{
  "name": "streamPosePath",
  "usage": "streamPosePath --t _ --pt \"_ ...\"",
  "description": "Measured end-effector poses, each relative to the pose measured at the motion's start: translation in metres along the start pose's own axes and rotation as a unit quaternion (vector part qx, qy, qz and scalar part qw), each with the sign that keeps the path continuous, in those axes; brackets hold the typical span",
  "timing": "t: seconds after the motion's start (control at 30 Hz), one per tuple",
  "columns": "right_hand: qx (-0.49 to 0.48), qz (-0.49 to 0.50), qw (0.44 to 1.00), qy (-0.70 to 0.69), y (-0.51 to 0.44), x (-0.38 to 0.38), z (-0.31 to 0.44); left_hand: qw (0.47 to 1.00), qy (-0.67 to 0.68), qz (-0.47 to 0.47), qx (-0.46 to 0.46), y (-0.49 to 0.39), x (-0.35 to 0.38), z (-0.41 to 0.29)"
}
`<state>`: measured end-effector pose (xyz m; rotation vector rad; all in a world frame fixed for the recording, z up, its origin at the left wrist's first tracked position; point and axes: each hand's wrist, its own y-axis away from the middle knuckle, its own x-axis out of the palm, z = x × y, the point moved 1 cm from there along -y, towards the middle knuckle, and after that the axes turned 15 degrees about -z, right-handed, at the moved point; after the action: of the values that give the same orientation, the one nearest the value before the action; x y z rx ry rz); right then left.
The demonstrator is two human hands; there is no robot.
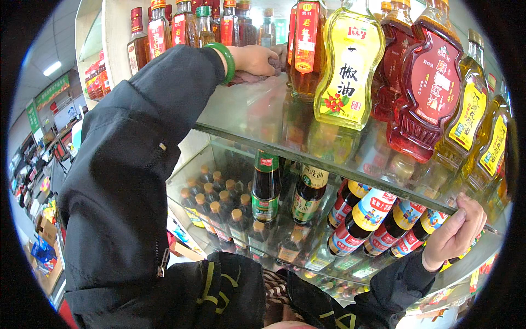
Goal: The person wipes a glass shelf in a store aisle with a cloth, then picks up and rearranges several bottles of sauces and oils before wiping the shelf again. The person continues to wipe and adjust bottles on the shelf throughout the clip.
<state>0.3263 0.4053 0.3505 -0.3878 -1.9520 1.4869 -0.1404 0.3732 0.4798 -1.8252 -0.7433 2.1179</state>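
Observation:
My left hand (255,60), with a green bangle (225,61) at its wrist, reaches deep onto the upper glass shelf (254,107). It presses on a bunched purplish cloth (251,78) that lies on the glass. Bottles with red labels (156,36) stand behind that forearm. Just right of the cloth are a red-labelled oil bottle (305,49) and a wavy yellow-green oil bottle (349,70). Farther right stands a fish-shaped bottle of red oil (429,82). My right hand (458,231) grips the front edge of the same shelf, thumb and fingertips against the glass.
Below, a second glass shelf (287,251) carries dark sauce bottles (266,185) and banded bottle packs (361,222). Small bottles with tan caps (224,201) crowd its left part. Yellow-labelled oil bottles (468,111) stand close to the upper shelf's right front edge.

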Motion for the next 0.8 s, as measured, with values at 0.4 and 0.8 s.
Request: streamPosePath --t 0.4,0.8 --pt "-0.024 -0.036 0.999 0.014 0.008 0.005 -0.008 0.981 0.187 0.037 0.043 0.090 -0.060 -0.045" --pt "0.023 -0.025 0.999 -0.006 0.011 0.009 -0.007 0.954 0.281 0.073 0.075 0.109 -0.150 -0.040"
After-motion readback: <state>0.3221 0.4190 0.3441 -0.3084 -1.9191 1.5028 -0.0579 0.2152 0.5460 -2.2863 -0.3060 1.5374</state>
